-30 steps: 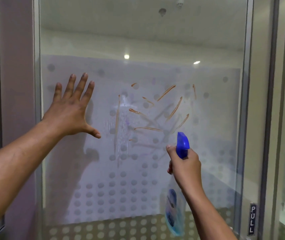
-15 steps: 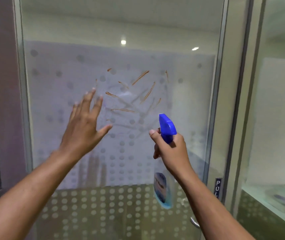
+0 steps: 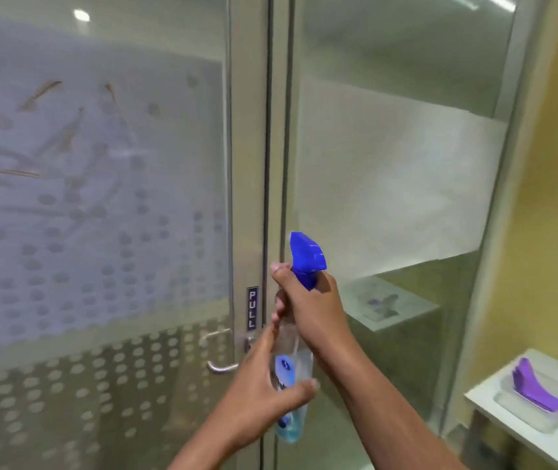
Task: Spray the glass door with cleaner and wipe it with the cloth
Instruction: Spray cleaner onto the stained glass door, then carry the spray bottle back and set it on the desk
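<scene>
A: Where's the bottle (image 3: 292, 337)?
B: Beside the door (image 3: 94, 184); right hand (image 3: 314, 308) grips its neck, left hand (image 3: 264, 391) cups its body.
A: Progress?
B: Streaks (image 3: 38, 93) unwiped; cloth (image 3: 535, 390) untouched on the tabletop (image 3: 484, 407).

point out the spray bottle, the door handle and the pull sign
spray bottle (image 3: 306, 257), head view, blue trigger head
door handle (image 3: 220, 368), head view, lower metal bar
pull sign (image 3: 252, 308), head view, middle of the label

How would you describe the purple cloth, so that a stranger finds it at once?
Start at the glass door and go right, past the yellow wall, to the white shelf at the lower right. There a clear tray holds the purple cloth, the only purple thing nearby.
</scene>
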Action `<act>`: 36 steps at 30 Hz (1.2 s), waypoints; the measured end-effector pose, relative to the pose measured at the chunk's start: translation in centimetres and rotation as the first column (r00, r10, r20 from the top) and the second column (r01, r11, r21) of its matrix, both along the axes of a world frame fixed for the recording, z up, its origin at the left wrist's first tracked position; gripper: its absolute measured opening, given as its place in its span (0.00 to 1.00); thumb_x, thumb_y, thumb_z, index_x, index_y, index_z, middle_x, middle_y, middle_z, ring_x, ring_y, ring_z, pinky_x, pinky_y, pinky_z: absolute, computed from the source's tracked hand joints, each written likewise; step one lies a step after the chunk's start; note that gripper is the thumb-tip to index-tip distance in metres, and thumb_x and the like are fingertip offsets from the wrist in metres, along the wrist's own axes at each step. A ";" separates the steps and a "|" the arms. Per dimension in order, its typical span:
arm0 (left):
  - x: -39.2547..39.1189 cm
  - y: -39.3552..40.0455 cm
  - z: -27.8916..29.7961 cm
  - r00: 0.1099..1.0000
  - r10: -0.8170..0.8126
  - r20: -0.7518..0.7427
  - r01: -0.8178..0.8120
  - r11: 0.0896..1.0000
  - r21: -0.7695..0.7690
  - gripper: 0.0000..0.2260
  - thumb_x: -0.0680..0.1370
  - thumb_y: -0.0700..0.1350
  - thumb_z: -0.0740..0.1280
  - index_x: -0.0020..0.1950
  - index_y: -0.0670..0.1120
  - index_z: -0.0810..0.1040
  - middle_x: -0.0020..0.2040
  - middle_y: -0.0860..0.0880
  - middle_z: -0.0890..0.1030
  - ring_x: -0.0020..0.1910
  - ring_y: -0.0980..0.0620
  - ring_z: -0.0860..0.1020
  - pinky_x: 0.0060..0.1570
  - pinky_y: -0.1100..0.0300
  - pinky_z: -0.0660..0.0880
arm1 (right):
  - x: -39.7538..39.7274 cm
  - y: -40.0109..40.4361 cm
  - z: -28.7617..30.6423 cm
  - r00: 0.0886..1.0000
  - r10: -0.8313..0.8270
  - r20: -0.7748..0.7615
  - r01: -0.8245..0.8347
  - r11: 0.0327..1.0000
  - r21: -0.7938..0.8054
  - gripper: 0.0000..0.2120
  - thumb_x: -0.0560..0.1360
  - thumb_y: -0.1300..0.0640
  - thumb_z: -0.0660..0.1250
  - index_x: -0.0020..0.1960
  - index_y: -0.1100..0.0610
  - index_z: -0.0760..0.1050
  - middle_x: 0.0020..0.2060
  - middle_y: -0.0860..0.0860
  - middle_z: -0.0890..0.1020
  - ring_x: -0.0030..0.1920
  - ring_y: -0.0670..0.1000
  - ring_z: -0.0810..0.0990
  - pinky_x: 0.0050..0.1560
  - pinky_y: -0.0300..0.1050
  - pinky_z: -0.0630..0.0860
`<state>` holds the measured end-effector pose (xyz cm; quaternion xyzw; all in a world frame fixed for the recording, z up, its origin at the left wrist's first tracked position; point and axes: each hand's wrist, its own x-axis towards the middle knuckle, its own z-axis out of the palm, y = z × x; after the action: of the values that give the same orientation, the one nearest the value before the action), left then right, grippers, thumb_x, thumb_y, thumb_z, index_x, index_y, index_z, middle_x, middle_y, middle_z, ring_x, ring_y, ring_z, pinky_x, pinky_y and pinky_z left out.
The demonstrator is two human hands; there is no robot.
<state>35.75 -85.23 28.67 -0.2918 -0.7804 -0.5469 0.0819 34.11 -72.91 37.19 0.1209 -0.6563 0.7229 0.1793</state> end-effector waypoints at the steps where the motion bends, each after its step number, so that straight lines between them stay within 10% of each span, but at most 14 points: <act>1: 0.2 2.4 -0.2 0.999 -0.025 0.021 0.026 1.000 -0.005 0.48 0.67 0.59 0.74 0.75 0.72 0.45 0.70 0.89 0.52 0.74 0.83 0.53 0.70 0.81 0.55 | 0.8 2.0 -0.5 0.999 -0.025 0.021 0.025 1.000 -0.015 0.11 0.80 0.53 0.73 0.42 0.56 0.78 0.28 0.55 0.75 0.28 0.55 0.76 0.37 0.49 0.77; 8: 1.6 16.2 -2.9 0.977 -0.182 0.108 0.185 0.983 -0.020 0.39 0.73 0.43 0.80 0.71 0.71 0.62 0.57 0.85 0.75 0.59 0.82 0.74 0.56 0.79 0.70 | 5.2 14.8 -4.2 0.954 -0.272 0.122 0.279 0.959 -0.040 0.08 0.77 0.49 0.75 0.44 0.50 0.79 0.29 0.53 0.77 0.31 0.54 0.77 0.42 0.52 0.79; 11: 1.5 20.6 -4.9 0.948 -0.271 0.169 0.279 0.960 -0.024 0.39 0.68 0.51 0.80 0.77 0.60 0.69 0.62 0.69 0.83 0.62 0.67 0.81 0.62 0.61 0.79 | 6.5 18.9 -6.1 0.919 -0.375 0.125 0.376 0.926 0.016 0.09 0.79 0.50 0.74 0.42 0.50 0.79 0.28 0.53 0.77 0.29 0.52 0.77 0.39 0.50 0.79; 20: -1.2 29.6 -11.7 0.848 -0.389 0.359 0.438 0.896 -0.065 0.32 0.65 0.56 0.80 0.67 0.55 0.78 0.53 0.56 0.88 0.51 0.56 0.87 0.51 0.56 0.82 | 5.9 27.9 -12.7 0.821 -0.495 0.285 0.525 0.851 -0.034 0.10 0.80 0.53 0.72 0.54 0.60 0.78 0.32 0.56 0.77 0.34 0.56 0.78 0.43 0.54 0.79; 27: -8.0 33.7 -16.7 0.743 -0.403 0.534 0.528 0.844 -0.098 0.51 0.55 0.69 0.82 0.74 0.52 0.75 0.63 0.51 0.86 0.61 0.49 0.85 0.65 0.42 0.81 | 0.1 32.2 -18.0 0.768 -0.468 0.437 0.528 0.849 -0.020 0.12 0.79 0.55 0.73 0.61 0.54 0.77 0.39 0.57 0.79 0.41 0.55 0.81 0.53 0.55 0.84; 36: -14.8 39.3 -21.1 0.571 -0.478 0.668 0.701 0.707 -0.093 0.30 0.69 0.57 0.83 0.66 0.62 0.73 0.59 0.65 0.80 0.59 0.60 0.80 0.52 0.68 0.74 | -4.2 37.8 -21.8 0.636 -0.510 0.579 0.489 0.847 0.209 0.20 0.81 0.49 0.71 0.70 0.46 0.69 0.61 0.55 0.81 0.58 0.52 0.84 0.63 0.53 0.82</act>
<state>20.97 -45.92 7.53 -0.3604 -0.7012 -0.4567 -0.4123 29.89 -35.13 15.39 -0.3043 -0.6968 0.6328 0.1463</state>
